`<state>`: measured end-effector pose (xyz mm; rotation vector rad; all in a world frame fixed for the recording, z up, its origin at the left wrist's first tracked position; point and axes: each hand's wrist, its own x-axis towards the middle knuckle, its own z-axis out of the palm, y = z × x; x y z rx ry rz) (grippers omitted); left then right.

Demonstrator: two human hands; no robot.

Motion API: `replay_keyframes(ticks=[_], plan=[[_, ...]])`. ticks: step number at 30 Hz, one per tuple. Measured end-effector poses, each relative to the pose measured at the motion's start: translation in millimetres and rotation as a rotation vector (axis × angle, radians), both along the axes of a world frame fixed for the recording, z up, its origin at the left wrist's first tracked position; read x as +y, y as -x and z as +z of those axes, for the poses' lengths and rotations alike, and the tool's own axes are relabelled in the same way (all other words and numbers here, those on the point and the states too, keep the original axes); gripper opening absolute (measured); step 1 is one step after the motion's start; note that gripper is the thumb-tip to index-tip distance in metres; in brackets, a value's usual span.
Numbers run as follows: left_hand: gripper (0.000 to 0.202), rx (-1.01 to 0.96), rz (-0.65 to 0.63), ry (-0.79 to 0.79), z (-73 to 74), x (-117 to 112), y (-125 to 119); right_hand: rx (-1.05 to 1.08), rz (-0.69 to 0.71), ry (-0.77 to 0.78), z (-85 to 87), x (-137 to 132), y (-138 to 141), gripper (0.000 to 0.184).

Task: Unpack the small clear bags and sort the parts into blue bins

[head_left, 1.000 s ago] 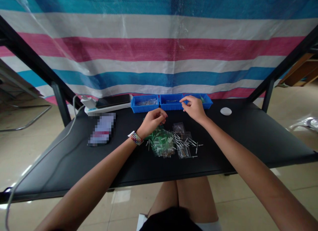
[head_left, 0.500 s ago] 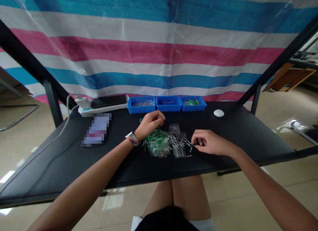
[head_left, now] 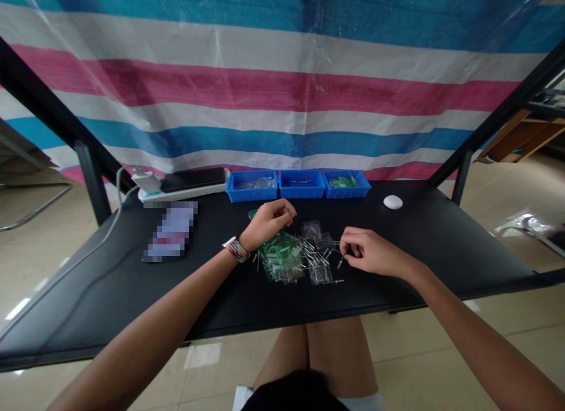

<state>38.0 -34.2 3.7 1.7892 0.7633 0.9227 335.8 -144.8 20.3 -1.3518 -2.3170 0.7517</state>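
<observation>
My left hand [head_left: 270, 221] is curled closed, palm side turned inward, above the back of a pile of green packets [head_left: 282, 255]. Whether anything is inside its fingers is hidden. My right hand [head_left: 368, 250] pinches a thin silver rivet [head_left: 334, 242] whose shank points left from the fingertips. Just left of that hand lies a heap of loose silver rivets [head_left: 313, 253], with small clear bags [head_left: 321, 273] under and around them. One single rivet [head_left: 339, 262] lies below the right fingertips, and another rivet [head_left: 336, 281] is nearer the front edge.
Three blue bins stand along the back: a left bin [head_left: 251, 194] with clear bags, a middle bin [head_left: 301, 192] with a few thin metal pieces, and a right bin [head_left: 347, 192] with green packets. A white mouse [head_left: 392, 202], a phone [head_left: 172, 231] and a power strip [head_left: 185, 193] also lie here.
My right fingers have closed in slightly, with a rivet now sticking out to their left. My left hand stays almost in place. The camera view has shifted a little.
</observation>
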Motion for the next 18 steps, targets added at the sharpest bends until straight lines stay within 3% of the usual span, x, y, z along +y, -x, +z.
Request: replay_keyframes(ticks=[7, 18], plan=[[0.010, 0.020, 0.006, -0.003, -1.2, 0, 0, 0.119, 0.057, 0.031, -5.0, 9, -1, 0.014], [0.009, 0.005, -0.003, 0.010, -2.1, 1, 0, 0.416, 0.091, 0.228, -0.2, 25, -1, 0.004]])
